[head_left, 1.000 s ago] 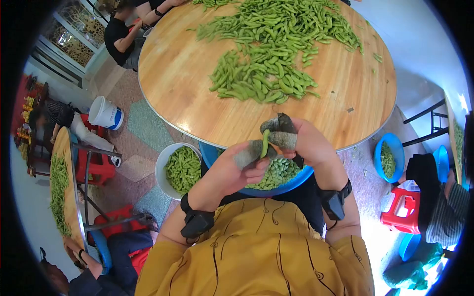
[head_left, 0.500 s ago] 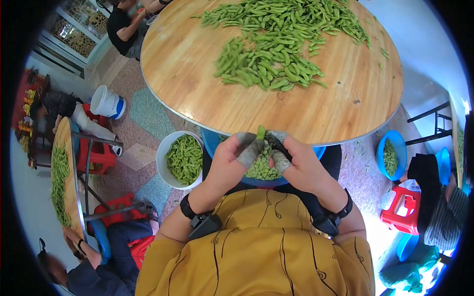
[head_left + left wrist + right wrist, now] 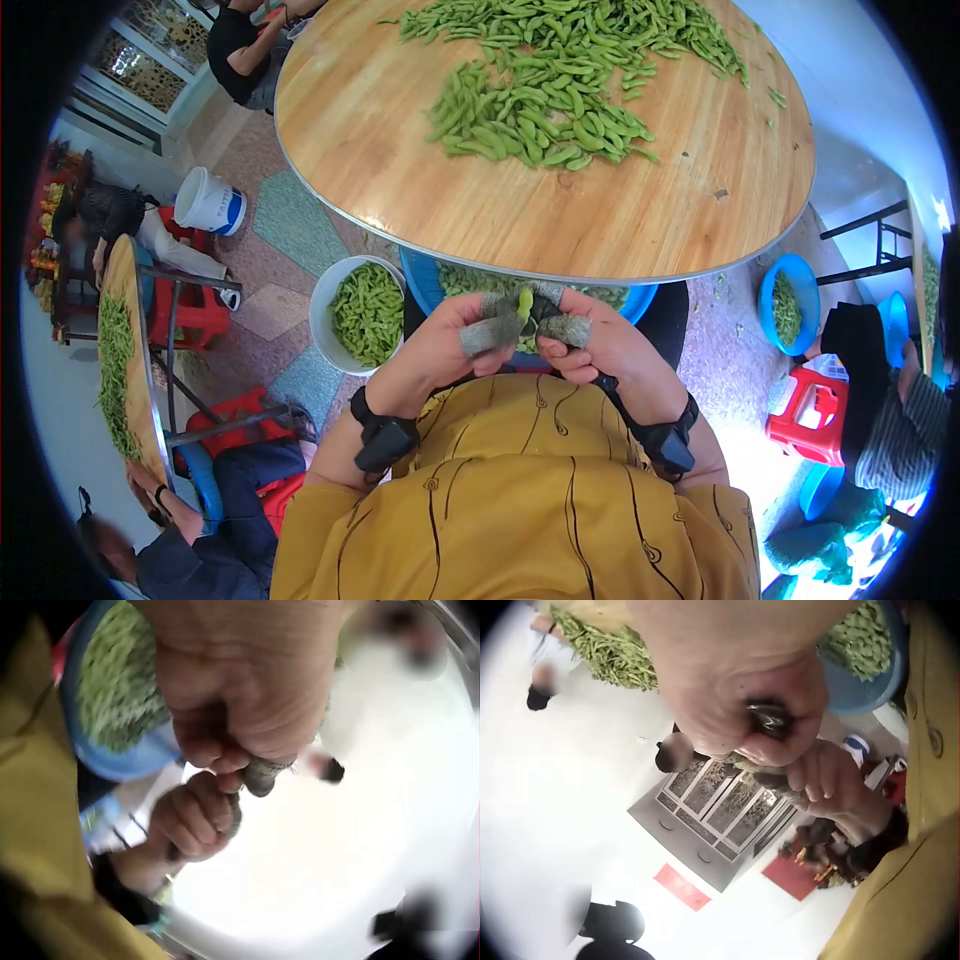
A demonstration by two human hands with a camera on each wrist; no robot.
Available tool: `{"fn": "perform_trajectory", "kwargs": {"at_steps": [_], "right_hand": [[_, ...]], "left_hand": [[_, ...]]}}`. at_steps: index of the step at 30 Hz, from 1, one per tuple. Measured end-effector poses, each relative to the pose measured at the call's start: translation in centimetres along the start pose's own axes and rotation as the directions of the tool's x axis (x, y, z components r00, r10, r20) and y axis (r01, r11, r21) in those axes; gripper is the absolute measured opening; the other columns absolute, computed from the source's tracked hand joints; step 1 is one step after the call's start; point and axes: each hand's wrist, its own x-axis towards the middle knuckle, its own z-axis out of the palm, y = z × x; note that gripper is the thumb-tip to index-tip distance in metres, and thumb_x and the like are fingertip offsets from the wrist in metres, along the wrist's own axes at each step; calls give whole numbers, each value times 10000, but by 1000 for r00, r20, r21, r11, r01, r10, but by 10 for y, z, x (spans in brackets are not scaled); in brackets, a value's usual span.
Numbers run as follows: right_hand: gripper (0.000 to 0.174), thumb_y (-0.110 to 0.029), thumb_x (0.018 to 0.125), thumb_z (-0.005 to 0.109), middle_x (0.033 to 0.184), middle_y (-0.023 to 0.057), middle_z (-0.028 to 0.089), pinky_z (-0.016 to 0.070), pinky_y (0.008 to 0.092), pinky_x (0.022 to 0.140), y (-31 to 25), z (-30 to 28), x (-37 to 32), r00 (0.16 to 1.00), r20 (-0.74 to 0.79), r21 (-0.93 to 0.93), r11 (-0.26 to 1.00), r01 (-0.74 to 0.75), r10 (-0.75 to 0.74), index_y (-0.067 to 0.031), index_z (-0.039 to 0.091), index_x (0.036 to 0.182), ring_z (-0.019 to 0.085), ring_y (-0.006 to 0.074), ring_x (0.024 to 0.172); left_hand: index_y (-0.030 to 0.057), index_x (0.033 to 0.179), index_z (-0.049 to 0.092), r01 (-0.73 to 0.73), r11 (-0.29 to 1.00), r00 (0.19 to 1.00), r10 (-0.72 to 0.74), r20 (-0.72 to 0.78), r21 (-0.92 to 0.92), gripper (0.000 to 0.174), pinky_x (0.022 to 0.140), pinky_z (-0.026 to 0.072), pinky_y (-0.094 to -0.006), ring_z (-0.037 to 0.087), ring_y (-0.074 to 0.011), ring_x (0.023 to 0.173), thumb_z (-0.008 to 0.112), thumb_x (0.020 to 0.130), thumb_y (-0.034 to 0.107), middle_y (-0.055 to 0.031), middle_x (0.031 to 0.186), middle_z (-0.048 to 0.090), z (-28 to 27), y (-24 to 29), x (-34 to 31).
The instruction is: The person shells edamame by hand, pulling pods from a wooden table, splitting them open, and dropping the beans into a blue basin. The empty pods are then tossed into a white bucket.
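Observation:
In front of the yellow shirt, my left hand (image 3: 440, 345) pinches a green edamame pod (image 3: 525, 303) between thumb and forefinger, both wrapped in grey cloth. Right against it is my right hand (image 3: 625, 350), its wrapped thumb and forefinger at the pod and its other fingers curled. A small dark shiny tool (image 3: 769, 718) shows in the right palm in the right wrist view; its kind is mostly hidden by the hand. Under both hands stands a blue basin (image 3: 422, 280) of shelled beans (image 3: 120, 690). Loose pods (image 3: 540, 100) are heaped on the round wooden table (image 3: 360, 160).
A white bucket (image 3: 318, 318) of pods stands left of the blue basin. Farther left are another white bucket (image 3: 208, 203) and a side table (image 3: 145, 350) with pods. At right are a blue tub (image 3: 775, 335) and a red stool (image 3: 810, 420). Other people sit around.
Both hands have come down and nearer the body from the table edge, staying together at a pod. The pod now sits upright between the fingertips. The head view has shifted slightly.

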Motion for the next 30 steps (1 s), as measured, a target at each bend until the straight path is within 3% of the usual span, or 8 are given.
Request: {"fn": "perform_trajectory", "kwargs": {"at_steps": [5,7,8,10,14,21,24,30], "right_hand": [[321,-45,830,419,736,-15,517,341,208,424,15,0,7,958,-195,-503,860,88,-212,-100,495,1137,403,60,487],[283,-58,829,432,741,-10,532,366,214,439,17,-1,8,947,-186,-616,782,97,-263,-76,494,1105,434,69,509],[283,-58,829,432,741,-10,532,366,214,439,17,-4,8,947,-186,-616,782,97,-264,-76,494,1105,434,69,509],[277,-67,836,449,747,-8,548,407,226,481,15,-11,6,976,-100,-557,823,108,-195,-63,505,1106,482,71,551],[249,-92,844,514,741,43,575,449,266,536,18,-7,-2,957,-102,-737,667,111,-273,-41,523,1088,556,137,584],[157,-130,814,638,754,181,599,464,337,590,23,-15,14,585,169,-978,-59,202,-794,8,609,882,603,285,686],[207,-182,835,660,635,50,546,420,290,520,20,-11,9,884,-78,-777,584,235,-460,3,618,918,512,141,551],[188,-181,859,639,612,25,547,410,258,503,40,-47,36,970,-209,-244,967,71,-124,-2,639,915,519,95,550]], "left_hand": [[28,938,605,-412,584,812,584,-10,699,171,483,376,-241,477,-94,511,596,912,197,8,671,550,-2,-25,21],[22,875,584,-330,-195,645,668,371,924,240,468,358,-212,477,-69,509,532,951,244,-14,696,561,-8,-16,21],[22,875,584,-330,-196,645,667,372,923,240,468,358,-212,477,-69,509,532,951,244,-14,696,561,-7,-15,16],[34,818,574,-87,848,965,202,-168,522,211,480,367,-221,482,-73,530,541,945,199,-6,695,549,-2,-15,3],[46,799,559,-70,943,980,126,-155,324,190,471,361,-221,477,-83,518,541,942,170,5,665,540,0,-14,0],[68,837,558,-280,518,919,388,70,808,115,461,350,-226,457,-88,504,493,930,84,20,630,524,11,-16,-1],[57,859,562,-179,740,979,197,46,649,100,476,364,-235,473,-91,528,500,923,103,12,638,525,12,-5,-10],[65,885,577,109,993,993,-108,-37,34,150,461,297,-211,432,-63,536,482,947,163,1,660,526,-1,-15,-6]]}}
